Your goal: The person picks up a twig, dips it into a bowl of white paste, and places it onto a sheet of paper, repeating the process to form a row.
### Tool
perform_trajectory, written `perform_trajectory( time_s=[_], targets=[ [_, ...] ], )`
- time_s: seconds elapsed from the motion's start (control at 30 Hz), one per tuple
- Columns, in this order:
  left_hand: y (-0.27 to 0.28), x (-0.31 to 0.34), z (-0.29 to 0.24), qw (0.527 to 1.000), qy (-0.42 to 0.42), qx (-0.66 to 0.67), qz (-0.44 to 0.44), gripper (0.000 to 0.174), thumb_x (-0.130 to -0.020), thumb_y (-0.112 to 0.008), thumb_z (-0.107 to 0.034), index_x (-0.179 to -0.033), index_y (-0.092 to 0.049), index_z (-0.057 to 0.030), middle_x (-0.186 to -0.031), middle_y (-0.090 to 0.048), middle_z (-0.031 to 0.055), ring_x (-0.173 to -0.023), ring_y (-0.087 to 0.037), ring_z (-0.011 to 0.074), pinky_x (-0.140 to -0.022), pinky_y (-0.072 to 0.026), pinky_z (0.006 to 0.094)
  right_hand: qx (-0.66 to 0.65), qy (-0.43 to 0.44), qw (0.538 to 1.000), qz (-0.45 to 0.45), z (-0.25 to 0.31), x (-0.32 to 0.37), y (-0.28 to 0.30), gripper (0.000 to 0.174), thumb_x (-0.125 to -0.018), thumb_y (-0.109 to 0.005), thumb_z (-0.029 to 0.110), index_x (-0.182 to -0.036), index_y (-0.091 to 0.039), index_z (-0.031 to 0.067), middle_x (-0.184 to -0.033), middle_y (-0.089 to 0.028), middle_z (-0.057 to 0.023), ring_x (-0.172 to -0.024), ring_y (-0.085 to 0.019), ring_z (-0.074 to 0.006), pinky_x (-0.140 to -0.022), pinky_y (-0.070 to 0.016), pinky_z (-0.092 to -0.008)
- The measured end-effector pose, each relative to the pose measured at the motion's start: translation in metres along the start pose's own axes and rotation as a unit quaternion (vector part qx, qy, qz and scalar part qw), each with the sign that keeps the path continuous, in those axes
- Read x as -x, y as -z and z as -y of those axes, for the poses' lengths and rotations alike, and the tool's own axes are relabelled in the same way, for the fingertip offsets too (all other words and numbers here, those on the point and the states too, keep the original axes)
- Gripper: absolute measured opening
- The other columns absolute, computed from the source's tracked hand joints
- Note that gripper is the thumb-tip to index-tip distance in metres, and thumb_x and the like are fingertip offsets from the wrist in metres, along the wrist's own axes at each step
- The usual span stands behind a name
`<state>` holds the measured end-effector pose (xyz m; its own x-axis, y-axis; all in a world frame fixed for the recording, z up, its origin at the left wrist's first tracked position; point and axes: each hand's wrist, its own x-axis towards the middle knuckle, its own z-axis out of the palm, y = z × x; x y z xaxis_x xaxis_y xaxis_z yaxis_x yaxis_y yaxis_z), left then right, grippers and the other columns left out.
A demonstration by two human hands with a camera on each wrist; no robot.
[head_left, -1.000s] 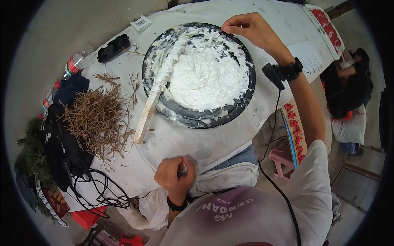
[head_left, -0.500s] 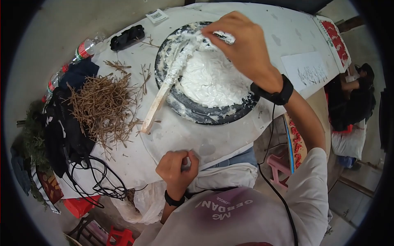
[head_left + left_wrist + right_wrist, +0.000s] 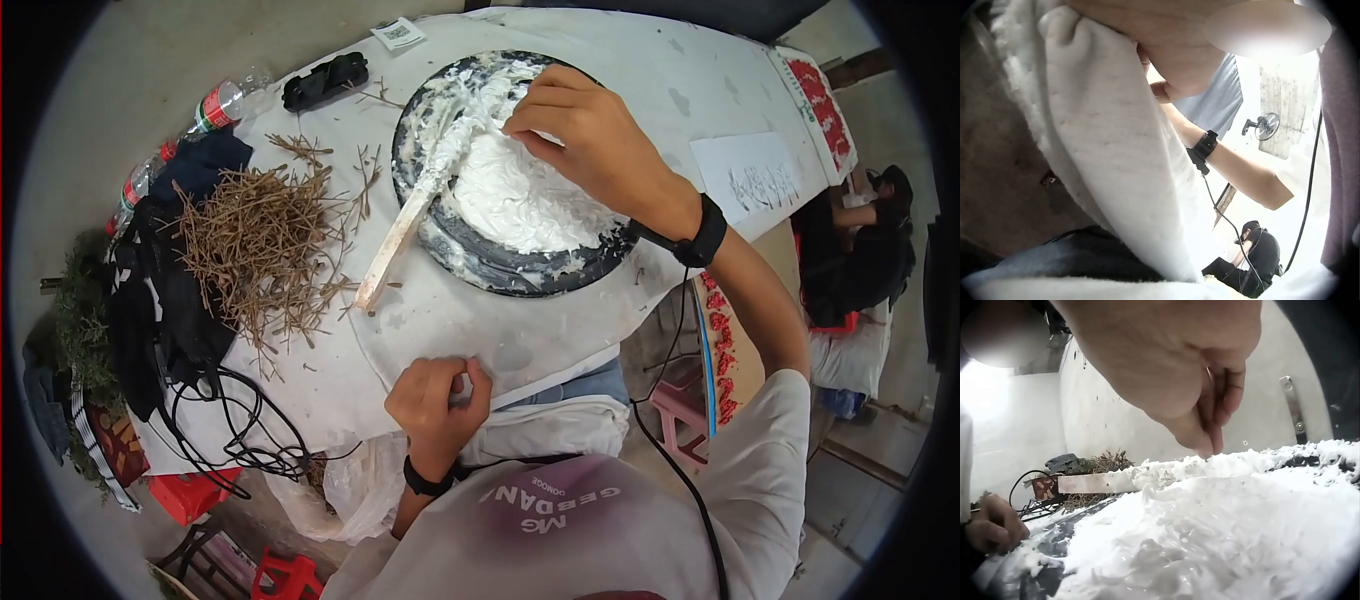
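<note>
A long white counter (image 3: 690,70) runs away from the person, and near its middle sits a round black basin (image 3: 520,277) heaped with thick white paste (image 3: 520,200). A white sheet (image 3: 520,340) lies on the counter, spreading from under the basin towards the near edge. At the counter's left edge lies a loose pile of dry brown twigs (image 3: 255,245), with a tangle of black cables (image 3: 235,425) hanging off the near left corner. A flat wooden stick (image 3: 395,245), caked with paste along its far half, leans on the basin's left rim with its bare end on the counter beside the twigs. The right hand (image 3: 590,135) hangs over the far part of the basin, its fingertips (image 3: 1205,445) bunched and pointing down, just at the paste's surface; whether they pinch anything cannot be told. The left hand (image 3: 437,402) rests at the near edge, fingers curled and pinching the sheet's border. A plastic bottle (image 3: 225,100) lies at the far left corner.
</note>
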<state>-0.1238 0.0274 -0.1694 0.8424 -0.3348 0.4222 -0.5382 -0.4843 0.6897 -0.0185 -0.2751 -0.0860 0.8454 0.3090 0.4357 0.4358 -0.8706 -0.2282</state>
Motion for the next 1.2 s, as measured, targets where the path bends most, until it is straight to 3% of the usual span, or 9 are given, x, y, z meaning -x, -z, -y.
perform_trajectory(
  time_s=[0.23, 0.37, 0.4, 0.47, 0.63, 0.77, 0.87, 1.0, 1.2],
  targets=[
    [0.0, 0.0, 0.002, 1.0, -0.008, 0.014, -0.001, 0.019, -0.075, -0.08, 0.0, -0.078, -0.063, -0.0107, -0.059, -0.051, -0.0005, -0.05, -0.049, 0.018, -0.045, -0.036, 0.0317, 0.03, -0.01, 0.999, -0.036, -0.004, 0.007, 0.017, 0.018, -0.082, -0.083, 0.002, -0.1, -0.079, 0.0032, -0.094, -0.076, -0.0085, -0.094, -0.069, -0.0265, -0.082, -0.0574, -0.036],
    [-0.001, 0.001, 0.0, 1.0, 0.002, 0.014, 0.008, 0.019, -0.075, -0.079, 0.0, -0.077, -0.063, -0.0105, -0.059, -0.049, -0.0006, -0.049, -0.048, 0.0181, -0.045, -0.0356, 0.0318, -0.026, -0.1, 0.99, -0.096, 0.008, -0.001, 0.037, 0.018, -0.088, -0.083, 0.009, -0.106, -0.082, 0.005, -0.097, -0.079, -0.0077, -0.096, -0.071, -0.02, -0.079, -0.0563, -0.0324],
    [-0.001, 0.001, 0.0, 1.0, -0.003, 0.016, 0.008, 0.018, -0.077, -0.079, 0.001, -0.077, -0.064, -0.0092, -0.06, -0.051, 0.0004, -0.049, -0.049, 0.0172, -0.045, -0.0361, 0.031, -0.153, -0.204, 0.963, -0.088, 0.016, -0.009, 0.041, 0.016, -0.09, -0.081, 0.009, -0.105, -0.082, 0.0024, -0.095, -0.079, -0.0082, -0.091, -0.071, -0.0171, -0.079, -0.0564, -0.0311],
    [0.002, 0.001, 0.002, 1.0, -0.012, 0.014, 0.009, 0.016, -0.08, -0.077, 0.002, -0.078, -0.064, -0.0066, -0.062, -0.055, 0.0023, -0.047, -0.051, 0.0153, -0.045, -0.037, 0.0295, -0.397, -0.391, 0.828, -0.067, 0.03, -0.024, 0.041, 0.015, -0.095, -0.078, 0.009, -0.103, -0.081, -0.0029, -0.093, -0.081, -0.0092, -0.083, -0.071, -0.0112, -0.079, -0.0565, -0.0284],
    [0.002, 0.001, 0.003, 0.999, -0.019, 0.028, 0.001, 0.016, -0.08, -0.078, 0.002, -0.078, -0.064, -0.0063, -0.062, -0.055, 0.0022, -0.047, -0.05, 0.0151, -0.045, -0.0366, 0.0292, -0.39, -0.323, 0.856, -0.104, 0.027, -0.021, -0.004, 0.019, -0.088, -0.082, 0.016, -0.104, -0.085, 0.006, -0.093, -0.08, -0.0106, -0.085, -0.075, -0.0179, -0.074, -0.0574, -0.0319],
    [0.001, 0.0, 0.004, 0.999, -0.014, 0.044, -0.011, 0.017, -0.079, -0.078, 0.003, -0.078, -0.064, -0.0066, -0.061, -0.054, 0.002, -0.047, -0.05, 0.0153, -0.044, -0.0358, 0.0291, -0.275, -0.334, 0.902, -0.006, 0.024, -0.023, -0.012, 0.021, -0.095, -0.079, 0.018, -0.108, -0.083, 0.0018, -0.097, -0.082, -0.01, -0.089, -0.074, -0.0129, -0.079, -0.0571, -0.0272],
    [0.001, 0.002, 0.005, 0.999, -0.022, 0.043, -0.016, 0.017, -0.078, -0.079, 0.003, -0.078, -0.064, -0.0069, -0.06, -0.053, 0.0015, -0.047, -0.049, 0.0153, -0.044, -0.0352, 0.0294, -0.167, -0.312, 0.934, 0.038, 0.024, -0.013, -0.01, 0.021, -0.095, -0.078, 0.017, -0.107, -0.083, 0.0006, -0.09, -0.081, -0.0104, -0.081, -0.075, -0.0143, -0.08, -0.0587, -0.0274],
    [-0.001, 0.003, 0.005, 0.999, -0.007, 0.032, -0.022, 0.02, -0.073, -0.079, -0.001, -0.075, -0.063, -0.0117, -0.058, -0.051, -0.0014, -0.05, -0.05, 0.0184, -0.046, -0.0374, 0.0312, -0.13, -0.323, 0.936, 0.044, 0.031, -0.006, -0.003, 0.02, -0.094, -0.078, 0.016, -0.106, -0.083, 0.0008, -0.088, -0.08, -0.0104, -0.08, -0.075, -0.0145, -0.078, -0.0595, -0.0286],
    [0.0, 0.001, 0.004, 0.999, -0.017, 0.034, -0.017, 0.019, -0.074, -0.079, 0.001, -0.076, -0.063, -0.0103, -0.058, -0.051, -0.0007, -0.049, -0.05, 0.0174, -0.045, -0.0366, 0.0307, -0.087, -0.326, 0.94, 0.055, 0.034, 0.004, 0.017, 0.02, -0.094, -0.079, 0.016, -0.106, -0.083, 0.001, -0.088, -0.08, -0.01, -0.08, -0.074, -0.0139, -0.078, -0.0592, -0.0279]
  ],
)
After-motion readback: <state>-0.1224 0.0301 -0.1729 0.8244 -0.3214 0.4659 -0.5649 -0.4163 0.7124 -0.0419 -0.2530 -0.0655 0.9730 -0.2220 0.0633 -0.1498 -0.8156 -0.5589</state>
